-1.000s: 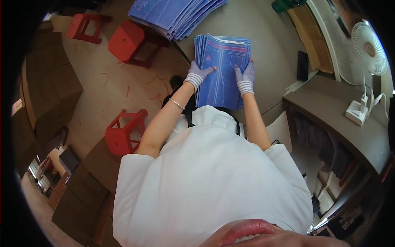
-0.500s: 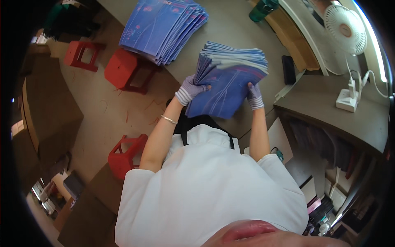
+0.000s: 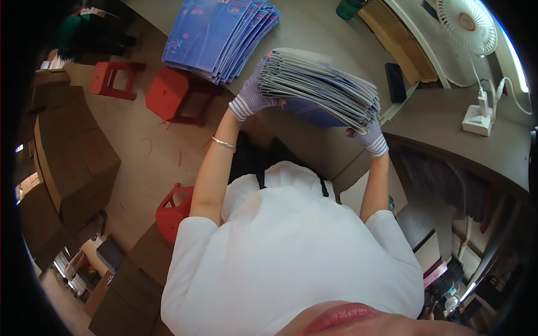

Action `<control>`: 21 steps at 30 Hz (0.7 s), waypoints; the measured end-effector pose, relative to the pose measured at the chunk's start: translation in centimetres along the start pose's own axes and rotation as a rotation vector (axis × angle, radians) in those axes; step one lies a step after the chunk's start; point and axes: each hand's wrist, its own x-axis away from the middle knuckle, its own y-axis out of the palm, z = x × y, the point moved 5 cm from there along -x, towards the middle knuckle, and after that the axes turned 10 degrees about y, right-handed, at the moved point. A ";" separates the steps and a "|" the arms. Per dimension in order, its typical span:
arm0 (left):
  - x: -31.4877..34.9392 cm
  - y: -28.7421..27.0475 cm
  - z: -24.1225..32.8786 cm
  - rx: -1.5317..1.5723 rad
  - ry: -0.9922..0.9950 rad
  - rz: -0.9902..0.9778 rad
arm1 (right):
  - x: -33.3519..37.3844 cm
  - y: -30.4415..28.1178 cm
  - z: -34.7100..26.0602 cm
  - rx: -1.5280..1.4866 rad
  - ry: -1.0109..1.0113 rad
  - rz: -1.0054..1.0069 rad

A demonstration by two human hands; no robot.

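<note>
I hold a thick stack of flat, blue printed pieces [image 3: 319, 88] between both hands, in front of me at the table's near edge. They look like folded bags. Their layered pale edges are turned up toward me, and little of the blue face shows underneath. My left hand [image 3: 249, 99], in a lilac glove with a striped cuff, grips the left end. At the right end, my right hand [image 3: 371, 140] wears a matching glove and closes round the lower corner. Some fingers of each hand are hidden behind the stack. A second, fanned pile of the same blue pieces [image 3: 204, 39] lies at the table's far left.
On the grey table [image 3: 314, 33] are a green bottle [image 3: 348, 8], a dark phone [image 3: 395, 83] and brown cardboard [image 3: 400, 47]. A white fan [image 3: 468, 25] and power socket block [image 3: 476, 120] are at right. Red stools [image 3: 174, 95] and cardboard boxes [image 3: 78, 148] stand at left.
The stack has tipped: its blue face showed before, and now its layered edges face me. My right hand moved right and nearer; my left hand shifted slightly left and farther away.
</note>
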 end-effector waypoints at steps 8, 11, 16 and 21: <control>0.3 0.2 -0.6 0.083 -0.007 -0.013 | -4.1 -1.7 -16.8 0.391 -0.337 0.193; 0.2 0.4 -1.3 -0.270 0.157 -0.043 | -5.6 7.1 -17.2 0.704 -0.162 -0.006; -0.8 0.0 1.9 -0.108 0.144 -0.044 | -6.6 8.5 -18.0 0.765 -0.223 -0.040; -0.4 1.0 0.7 0.415 -0.090 0.001 | -8.2 10.2 -15.0 0.965 -0.156 -0.067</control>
